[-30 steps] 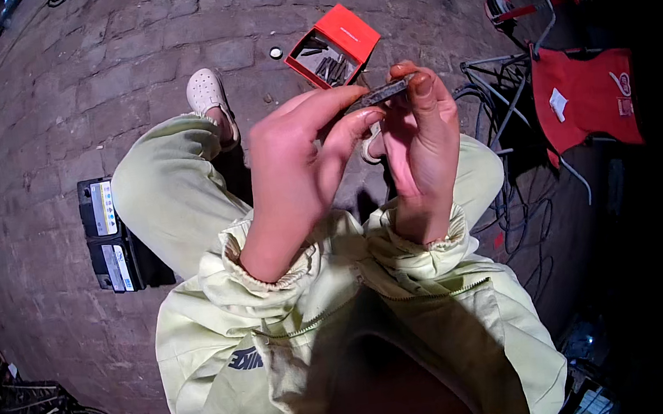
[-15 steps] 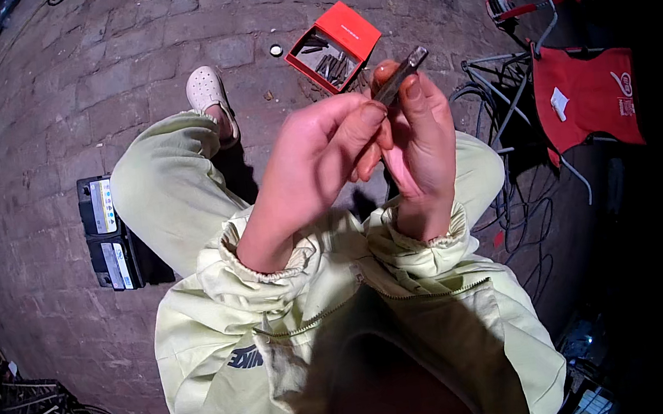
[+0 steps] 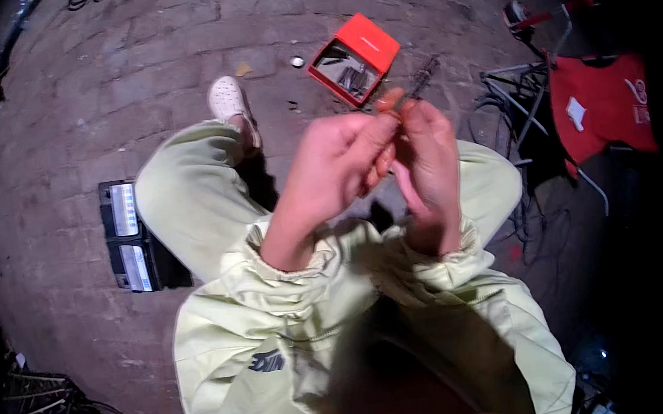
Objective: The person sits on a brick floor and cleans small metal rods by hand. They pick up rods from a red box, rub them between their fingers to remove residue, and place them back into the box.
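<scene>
My left hand [image 3: 334, 163] and my right hand [image 3: 429, 153] meet in front of me, both with bent fingers. Their fingertips close on a slender dark metal rod [image 3: 422, 78] that points up and to the right. Motion smears the rod, so its tip is unclear. Orange-brown stains mark several fingers. Just beyond the hands, on the ground, sits an open red box [image 3: 374, 41] with its lid folded back. Small dark metal pieces [image 3: 352, 80] lie inside it.
A small round white cap [image 3: 297, 61] lies beside the box on the brick floor [image 3: 148, 64]. To the left stands a black battery [image 3: 130, 269] with pale labels. A folding chair with red fabric [image 3: 601, 108] is at the right, near tangled dark cables [image 3: 540, 219].
The view has shifted, so the box, battery and chair appear farther right. The rod now looks blurred and sticks up from the fingertips, which still grip it.
</scene>
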